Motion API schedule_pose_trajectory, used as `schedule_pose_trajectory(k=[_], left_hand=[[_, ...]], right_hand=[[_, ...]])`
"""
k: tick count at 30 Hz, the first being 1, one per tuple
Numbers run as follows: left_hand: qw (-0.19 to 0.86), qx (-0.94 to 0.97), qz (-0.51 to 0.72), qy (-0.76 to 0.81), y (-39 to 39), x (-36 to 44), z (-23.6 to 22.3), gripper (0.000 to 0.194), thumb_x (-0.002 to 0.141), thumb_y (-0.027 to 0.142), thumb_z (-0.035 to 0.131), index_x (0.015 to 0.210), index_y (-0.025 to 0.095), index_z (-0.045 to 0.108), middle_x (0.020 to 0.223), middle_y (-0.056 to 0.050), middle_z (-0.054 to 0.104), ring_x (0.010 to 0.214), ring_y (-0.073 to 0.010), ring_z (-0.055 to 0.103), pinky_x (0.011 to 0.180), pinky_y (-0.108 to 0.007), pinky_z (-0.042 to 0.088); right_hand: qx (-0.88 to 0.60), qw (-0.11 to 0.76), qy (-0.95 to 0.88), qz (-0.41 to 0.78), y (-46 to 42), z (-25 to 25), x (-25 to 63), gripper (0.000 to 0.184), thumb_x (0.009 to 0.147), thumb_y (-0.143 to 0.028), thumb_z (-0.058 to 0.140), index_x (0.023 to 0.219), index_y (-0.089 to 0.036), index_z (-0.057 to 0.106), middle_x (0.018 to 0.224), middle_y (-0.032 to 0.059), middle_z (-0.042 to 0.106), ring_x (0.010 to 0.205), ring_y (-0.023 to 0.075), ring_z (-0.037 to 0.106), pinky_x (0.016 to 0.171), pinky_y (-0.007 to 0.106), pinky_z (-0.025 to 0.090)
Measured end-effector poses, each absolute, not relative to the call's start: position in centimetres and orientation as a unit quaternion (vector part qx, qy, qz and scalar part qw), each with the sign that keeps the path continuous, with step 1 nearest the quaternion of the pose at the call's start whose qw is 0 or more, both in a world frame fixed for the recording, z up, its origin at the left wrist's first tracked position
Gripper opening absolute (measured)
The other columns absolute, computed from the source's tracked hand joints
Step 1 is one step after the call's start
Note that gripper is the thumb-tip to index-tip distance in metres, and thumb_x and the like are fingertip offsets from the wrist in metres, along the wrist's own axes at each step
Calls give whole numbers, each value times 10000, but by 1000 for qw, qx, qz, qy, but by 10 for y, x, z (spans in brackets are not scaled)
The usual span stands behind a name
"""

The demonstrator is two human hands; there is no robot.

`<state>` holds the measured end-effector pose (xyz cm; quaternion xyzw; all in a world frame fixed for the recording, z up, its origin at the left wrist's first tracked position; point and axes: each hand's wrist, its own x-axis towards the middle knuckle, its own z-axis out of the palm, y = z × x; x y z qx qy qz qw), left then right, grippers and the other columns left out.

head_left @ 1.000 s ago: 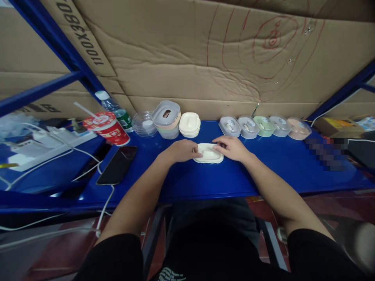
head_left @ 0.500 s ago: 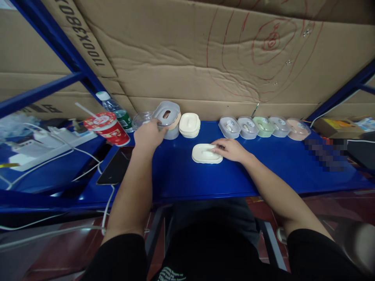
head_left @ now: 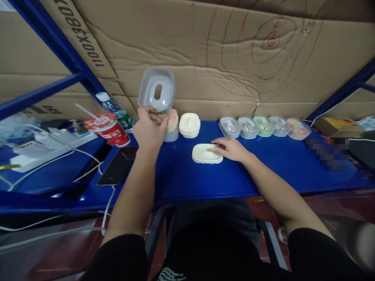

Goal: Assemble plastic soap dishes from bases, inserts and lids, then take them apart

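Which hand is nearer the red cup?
Left hand: to the right of the red cup, holding the gray container. Right hand: farther right, at the cream piece.

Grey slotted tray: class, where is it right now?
In the head view, the grey slotted tray is left of centre, held in the left hand in front of the cardboard, just above the stacked containers.

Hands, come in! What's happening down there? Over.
Left hand: holding up grey oval-slotted plastic tub. Right hand: touching cream oval plastic tray. Rounded cream plastic stack stands behind tray.
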<state>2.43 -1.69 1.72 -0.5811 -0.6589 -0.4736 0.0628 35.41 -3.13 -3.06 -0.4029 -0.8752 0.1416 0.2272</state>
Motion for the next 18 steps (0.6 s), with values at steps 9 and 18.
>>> schedule_pose_trajectory(k=[9, 18], left_hand=[[31, -710, -416, -567, -36, 57, 5, 427, 837, 414, 672, 1205, 216, 587, 941, -46, 701, 787, -200, 686, 748, -330, 533], [-75, -780, -294, -548, -48, 86, 8, 640, 1009, 497, 501, 1556, 166, 477, 860, -53, 750, 799, -226, 697, 767, -343, 513]], right_hand=[[-454, 360, -805, 124, -34, -26, 364, 826, 970, -603, 606, 1650, -234, 318, 1157, 112, 740, 804, 240, 682, 783, 409, 568], [-525, 298, -794, 64, -37, -20, 367, 768, 1008, -805, 237, 956, -197, 704, 747, 104, 653, 752, 281, 632, 695, 395, 464]])
